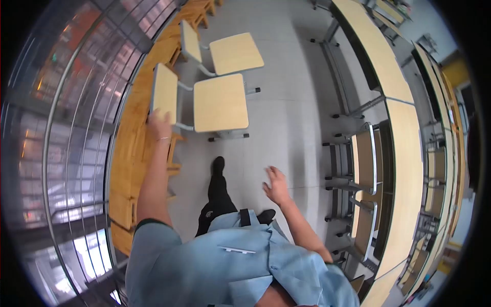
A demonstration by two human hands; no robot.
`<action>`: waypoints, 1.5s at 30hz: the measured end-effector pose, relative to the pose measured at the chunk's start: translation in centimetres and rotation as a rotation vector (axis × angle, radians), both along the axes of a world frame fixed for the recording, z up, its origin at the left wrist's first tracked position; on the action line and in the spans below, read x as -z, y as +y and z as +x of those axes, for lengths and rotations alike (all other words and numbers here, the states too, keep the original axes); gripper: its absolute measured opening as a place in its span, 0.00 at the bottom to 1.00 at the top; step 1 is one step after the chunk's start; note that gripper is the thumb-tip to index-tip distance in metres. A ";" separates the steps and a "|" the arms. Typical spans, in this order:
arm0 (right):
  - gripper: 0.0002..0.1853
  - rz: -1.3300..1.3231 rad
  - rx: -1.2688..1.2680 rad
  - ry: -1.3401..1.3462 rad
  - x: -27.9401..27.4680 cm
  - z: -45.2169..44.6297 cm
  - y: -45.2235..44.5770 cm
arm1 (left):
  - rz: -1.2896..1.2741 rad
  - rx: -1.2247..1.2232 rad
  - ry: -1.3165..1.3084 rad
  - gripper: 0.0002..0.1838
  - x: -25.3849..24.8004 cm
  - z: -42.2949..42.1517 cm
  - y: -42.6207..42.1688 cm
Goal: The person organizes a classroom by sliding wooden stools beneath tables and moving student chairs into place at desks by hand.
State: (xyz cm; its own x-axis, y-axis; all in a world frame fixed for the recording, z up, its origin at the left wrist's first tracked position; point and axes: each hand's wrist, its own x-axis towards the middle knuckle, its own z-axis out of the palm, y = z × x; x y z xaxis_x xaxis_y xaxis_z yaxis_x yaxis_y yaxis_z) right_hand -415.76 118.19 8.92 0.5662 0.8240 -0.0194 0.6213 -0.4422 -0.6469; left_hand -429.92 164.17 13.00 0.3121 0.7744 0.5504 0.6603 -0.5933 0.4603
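My left hand (160, 126) is closed over the near edge of a chair's backrest, and part of its fingers is hidden behind the board. That chair (221, 103) has a pale wood-toned seat, a matching backrest and a grey metal frame with black feet. Just beyond it stands a second chair (236, 53) of the same kind, also facing right. My right hand (276, 187) hangs over the grey floor, fingers apart, touching nothing.
A low wooden ledge (134, 153) runs along the barred windows (76, 102) at left. To the right, a row of long desks (405, 148) has chairs (364, 158) tucked under it. More desks stand farther right. My feet are on the grey floor (279, 117).
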 end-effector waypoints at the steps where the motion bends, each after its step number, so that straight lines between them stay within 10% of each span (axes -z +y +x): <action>1: 0.30 0.016 -0.085 0.008 0.4 0.1 4.2 | -0.149 -0.015 0.065 0.26 -1.7 -1.0 2.2; 7: 0.28 -0.081 -0.288 0.005 1.3 -0.2 29.5 | -0.656 -0.060 0.113 0.41 7.2 -0.4 21.9; 10: 0.31 -0.100 -0.308 0.102 0.6 -1.1 40.2 | -1.232 -0.005 -0.062 0.38 5.7 3.0 23.0; 17: 0.50 -0.188 -0.319 0.406 -1.6 -2.6 51.9 | -1.594 0.084 -0.310 0.31 6.6 4.0 20.6; 26: 0.32 -0.289 0.122 0.300 1.0 1.1 43.9 | -1.352 0.658 0.213 0.28 7.4 10.3 9.8; 29: 0.30 -0.270 0.216 0.232 0.2 5.4 40.0 | -1.515 0.541 0.264 0.35 8.3 14.6 11.0; 36: 0.28 -0.414 0.242 0.117 0.0 15.5 33.9 | -0.995 0.122 -0.184 0.32 7.3 23.5 30.0; 45: 0.28 -0.565 0.486 0.155 -3.8 27.5 31.5 | -1.734 0.363 -0.301 0.28 6.6 32.5 39.2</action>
State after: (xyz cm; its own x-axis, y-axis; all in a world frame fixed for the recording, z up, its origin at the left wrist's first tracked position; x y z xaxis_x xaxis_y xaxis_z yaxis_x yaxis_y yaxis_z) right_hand -388.25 149.71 12.73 0.8191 0.3240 -0.4735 0.1924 -0.9326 -0.3053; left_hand -397.46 203.34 6.44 0.6329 0.3936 -0.6668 0.4049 0.5658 0.7183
